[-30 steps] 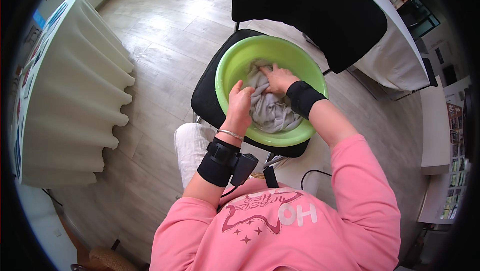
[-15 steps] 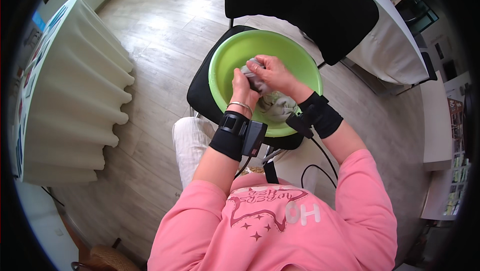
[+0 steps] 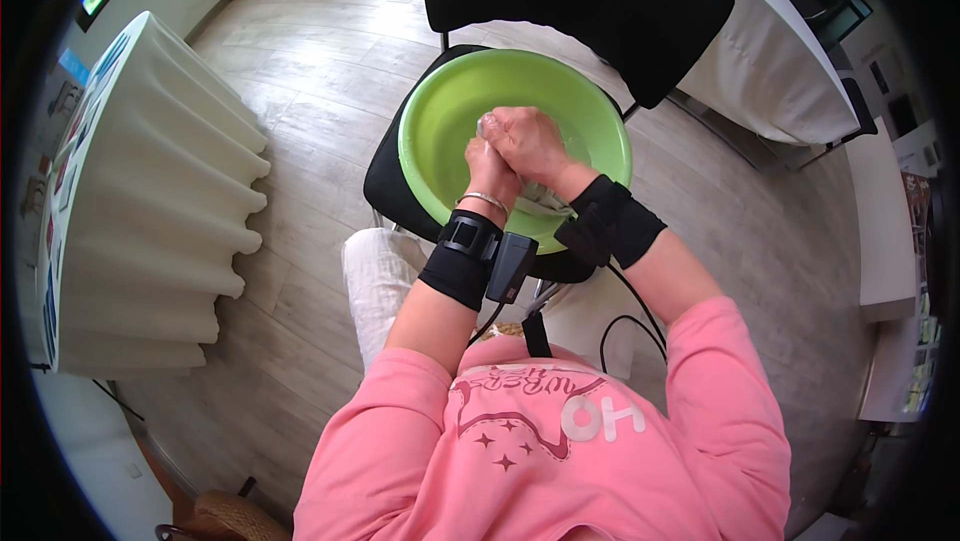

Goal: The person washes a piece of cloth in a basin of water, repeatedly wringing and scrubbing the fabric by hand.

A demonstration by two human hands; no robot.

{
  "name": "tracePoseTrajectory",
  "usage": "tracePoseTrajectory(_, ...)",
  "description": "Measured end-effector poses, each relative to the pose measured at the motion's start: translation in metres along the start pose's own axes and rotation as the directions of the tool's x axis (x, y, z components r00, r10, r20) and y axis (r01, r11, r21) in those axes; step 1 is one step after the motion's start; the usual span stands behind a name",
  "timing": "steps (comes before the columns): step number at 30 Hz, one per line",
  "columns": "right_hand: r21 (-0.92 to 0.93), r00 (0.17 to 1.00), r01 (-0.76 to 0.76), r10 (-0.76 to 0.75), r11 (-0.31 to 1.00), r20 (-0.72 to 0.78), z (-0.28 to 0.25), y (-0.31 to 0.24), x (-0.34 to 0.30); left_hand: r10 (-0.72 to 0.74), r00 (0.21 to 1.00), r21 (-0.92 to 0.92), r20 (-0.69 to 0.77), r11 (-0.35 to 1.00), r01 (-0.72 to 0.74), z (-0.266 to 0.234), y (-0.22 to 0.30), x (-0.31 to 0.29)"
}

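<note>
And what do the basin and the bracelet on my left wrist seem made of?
Green basin: probably plastic, smooth and slightly glossy, judging by its even colour and soft highlights. Bracelet: likely polished metal, from its silvery shine.

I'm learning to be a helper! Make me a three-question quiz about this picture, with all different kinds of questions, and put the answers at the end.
1. True or false: the lime-green basin stands on a black chair seat.

2. Which wrist wears the silver bangle?
A: right only
B: left only
C: both

3. Fill the gap: the left hand and right hand are closed together around a pale, mostly hidden ____.

Key:
1. True
2. B
3. cloth
</note>
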State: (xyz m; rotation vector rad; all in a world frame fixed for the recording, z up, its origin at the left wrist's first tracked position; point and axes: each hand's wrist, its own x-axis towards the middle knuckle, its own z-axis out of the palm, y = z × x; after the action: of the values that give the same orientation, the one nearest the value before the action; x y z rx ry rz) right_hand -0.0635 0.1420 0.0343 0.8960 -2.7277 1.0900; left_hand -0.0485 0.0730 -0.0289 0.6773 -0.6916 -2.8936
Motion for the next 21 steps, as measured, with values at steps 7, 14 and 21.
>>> tracePoseTrajectory(7,-0.322,0.997,-0.080,0.078,0.944,-0.018,-0.017,0.037,0.015,0.126,0.990,0.288,0.060,0.948,-0.138,0.007,0.010,-0.012)
tracePoseTrajectory(14,-0.253,0.994,-0.093,0.076,0.963,-0.077,-0.050,0.046,0.007,0.235,0.904,0.662,0.358,0.619,-0.423,-0.031,0.049,-0.020)
tracePoseTrajectory(21,-0.247,0.954,-0.097,0.161,0.964,0.252,-0.055,0.051,-0.008,0.107,0.925,0.930,0.364,-0.097,-0.354,-0.034,0.066,-0.026)
